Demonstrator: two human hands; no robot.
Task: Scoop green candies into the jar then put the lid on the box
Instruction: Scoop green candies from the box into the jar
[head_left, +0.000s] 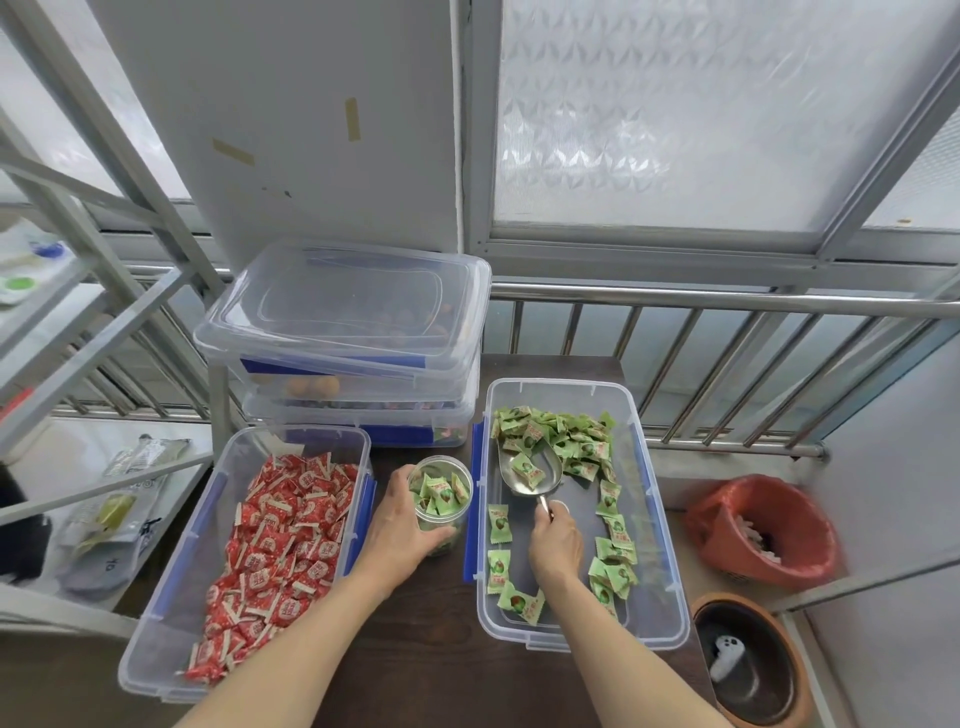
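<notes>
A clear plastic box (655, 525) on the right of the dark table holds green wrapped candies (563, 434), piled at its far end and strewn along its sides. My right hand (556, 545) is inside the box, gripping the handle of a metal scoop (532, 475) with one green candy lying in its bowl. My left hand (397, 525) wraps around a small clear jar (440, 501) standing between the two boxes, partly filled with green candies. A loose clear lid (343, 306) lies tilted on top of the stacked boxes behind.
To the left stands an open box (171, 613) of red wrapped candies. Two closed stacked boxes (363, 395) stand at the back of the table. Right of the table are a red-lined bin (763, 525) and a brown pot (748, 665). A metal shelf frame (78, 322) stands at left, a railing (727, 306) behind.
</notes>
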